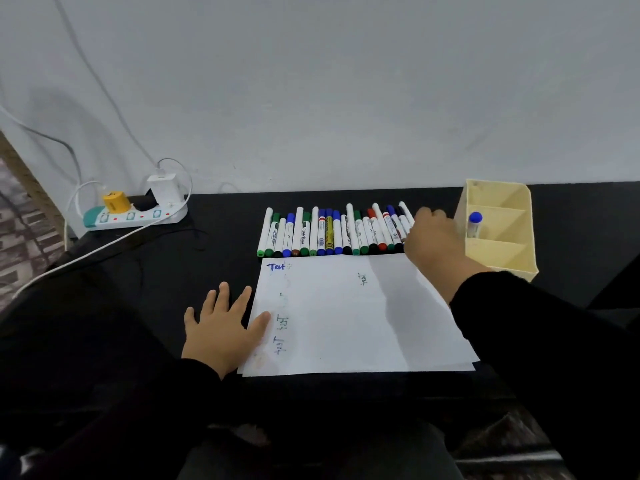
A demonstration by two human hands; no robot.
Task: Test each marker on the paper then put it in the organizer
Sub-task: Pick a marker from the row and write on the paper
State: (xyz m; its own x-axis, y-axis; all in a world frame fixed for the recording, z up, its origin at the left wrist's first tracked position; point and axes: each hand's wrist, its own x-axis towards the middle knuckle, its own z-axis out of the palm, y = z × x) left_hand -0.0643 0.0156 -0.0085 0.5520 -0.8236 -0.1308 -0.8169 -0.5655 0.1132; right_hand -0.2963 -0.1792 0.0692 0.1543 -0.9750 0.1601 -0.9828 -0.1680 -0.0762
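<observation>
A row of several whiteboard markers (332,232) with green, blue, black and red caps lies on the black table behind a white paper (346,317) that bears the word "Test" in a few spots. My right hand (433,242) rests over the right end of the row, fingers curled; whether it grips a marker is hidden. My left hand (221,329) lies flat, fingers spread, on the paper's left edge. A cream organizer (498,251) stands to the right with one blue-capped marker (473,225) upright in its far-left compartment.
A white power strip (133,216) with a yellow plug, a white charger and trailing cables sits at the back left of the table. A pale wall rises right behind the table. Black sleeves cover both my forearms.
</observation>
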